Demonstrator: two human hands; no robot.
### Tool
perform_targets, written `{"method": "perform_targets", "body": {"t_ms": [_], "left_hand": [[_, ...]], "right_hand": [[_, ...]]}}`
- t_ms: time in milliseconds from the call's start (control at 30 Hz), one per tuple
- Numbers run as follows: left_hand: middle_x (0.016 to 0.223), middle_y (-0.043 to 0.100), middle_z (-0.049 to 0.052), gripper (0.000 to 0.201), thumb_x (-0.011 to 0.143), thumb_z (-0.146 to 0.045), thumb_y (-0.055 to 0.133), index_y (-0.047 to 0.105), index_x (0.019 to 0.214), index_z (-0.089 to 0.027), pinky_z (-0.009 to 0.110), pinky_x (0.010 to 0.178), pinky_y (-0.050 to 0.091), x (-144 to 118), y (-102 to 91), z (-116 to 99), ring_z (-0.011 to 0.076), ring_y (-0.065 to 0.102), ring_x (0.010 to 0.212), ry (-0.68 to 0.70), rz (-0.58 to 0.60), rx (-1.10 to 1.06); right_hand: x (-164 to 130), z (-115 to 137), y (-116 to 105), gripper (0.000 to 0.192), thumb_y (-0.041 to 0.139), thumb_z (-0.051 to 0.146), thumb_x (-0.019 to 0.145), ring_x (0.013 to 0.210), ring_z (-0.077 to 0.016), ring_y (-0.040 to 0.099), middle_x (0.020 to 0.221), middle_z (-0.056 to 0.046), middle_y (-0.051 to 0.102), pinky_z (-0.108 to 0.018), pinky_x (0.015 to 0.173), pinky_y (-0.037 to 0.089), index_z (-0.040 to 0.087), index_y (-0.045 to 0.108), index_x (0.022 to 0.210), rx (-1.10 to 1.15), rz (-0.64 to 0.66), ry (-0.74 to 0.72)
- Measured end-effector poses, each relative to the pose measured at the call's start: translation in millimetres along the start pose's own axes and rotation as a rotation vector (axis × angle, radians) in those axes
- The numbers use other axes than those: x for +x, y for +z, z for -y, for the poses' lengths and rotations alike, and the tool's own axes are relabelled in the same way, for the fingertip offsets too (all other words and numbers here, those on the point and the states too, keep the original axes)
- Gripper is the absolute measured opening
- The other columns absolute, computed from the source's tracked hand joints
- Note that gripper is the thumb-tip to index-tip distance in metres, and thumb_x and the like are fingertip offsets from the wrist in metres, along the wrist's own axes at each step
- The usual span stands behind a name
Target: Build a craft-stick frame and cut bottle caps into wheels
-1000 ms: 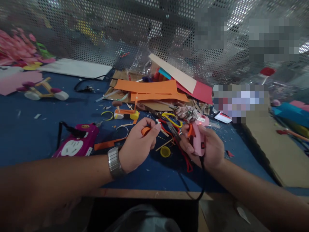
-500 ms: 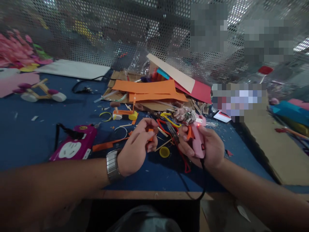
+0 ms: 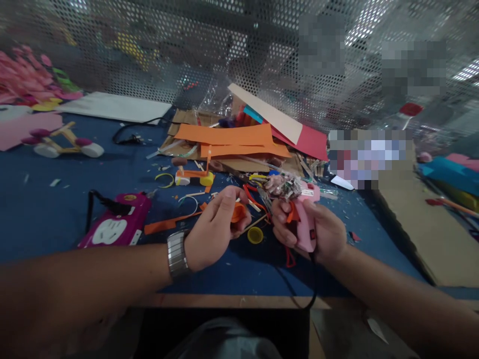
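In my left hand (image 3: 215, 229), fingers curled, is a small orange paper piece (image 3: 238, 213), partly hidden by the fingers. My right hand (image 3: 325, 229) grips a pink hot glue gun (image 3: 307, 219) with an orange trigger, fingers around the trigger side. Grimy lumps of stuff coat the gun's front end (image 3: 282, 187), which points left. Below and between the hands lies a yellow round cap (image 3: 255, 235). Beyond my left hand stands a small model (image 3: 192, 175) with yellow and white wheels and an orange strip. An orange paper strip (image 3: 160, 227) lies left of that hand.
A magenta power strip (image 3: 116, 219) with a black plug sits at left. Orange sheets (image 3: 228, 133) and cardboard lie behind the hands. A stick model with white wheels (image 3: 63, 142) stands far left. Brown cardboard (image 3: 407, 214) covers the right side. Perforated metal mesh (image 3: 168, 50) rises behind.
My left hand has turned, showing more of the orange paper piece. The glue gun has shifted slightly left and down, and its red light no longer shows.
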State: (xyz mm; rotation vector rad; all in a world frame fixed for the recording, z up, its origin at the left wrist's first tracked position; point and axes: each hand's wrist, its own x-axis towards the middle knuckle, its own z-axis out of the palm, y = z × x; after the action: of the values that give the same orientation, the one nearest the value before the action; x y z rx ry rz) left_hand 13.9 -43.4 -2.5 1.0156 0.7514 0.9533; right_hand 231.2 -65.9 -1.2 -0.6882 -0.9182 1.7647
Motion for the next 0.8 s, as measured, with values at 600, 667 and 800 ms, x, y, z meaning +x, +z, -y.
{"method": "perform_targets", "body": {"t_ms": [600, 667, 800], "left_hand": [[0.097, 0.066, 0.000, 0.029, 0.106, -0.044, 0.071, 0.054, 0.115, -0.021, 0.023, 0.064, 0.054, 5.4, -1.0, 4.7, 0.0089, 0.061, 0.065, 0.078, -0.062, 0.120], [0.104, 0.070, 0.002, 0.029, 0.101, -0.033, 0.078, 0.056, 0.115, -0.020, 0.025, 0.074, 0.059, 5.9, -1.8, 3.5, 0.0109, 0.067, 0.075, 0.079, -0.038, 0.138], [0.111, 0.075, 0.006, 0.033, 0.093, -0.029, 0.086, 0.062, 0.114, -0.019, 0.029, 0.085, 0.063, 6.1, -3.5, 2.0, 0.0173, 0.075, 0.094, 0.082, 0.017, 0.136]], "right_hand": [[-0.5, -0.3, 0.7, 0.036, 0.076, 0.053, 0.091, 0.050, -0.0114, 0.047, 0.080, 0.000, 0.057, -0.027, 0.051, 0.041, 0.020, 0.065, 0.084, -0.035, -0.026, -0.058], [-0.2, 0.0, 2.2, 0.034, 0.078, 0.051, 0.089, 0.050, -0.0111, 0.048, 0.081, 0.000, 0.057, -0.028, 0.051, 0.041, 0.020, 0.065, 0.084, -0.034, -0.054, -0.067], [0.7, 0.8, 4.4, 0.033, 0.085, 0.047, 0.083, 0.051, -0.0111, 0.052, 0.083, 0.000, 0.059, -0.027, 0.050, 0.040, 0.020, 0.065, 0.083, -0.042, -0.077, -0.082]]}}
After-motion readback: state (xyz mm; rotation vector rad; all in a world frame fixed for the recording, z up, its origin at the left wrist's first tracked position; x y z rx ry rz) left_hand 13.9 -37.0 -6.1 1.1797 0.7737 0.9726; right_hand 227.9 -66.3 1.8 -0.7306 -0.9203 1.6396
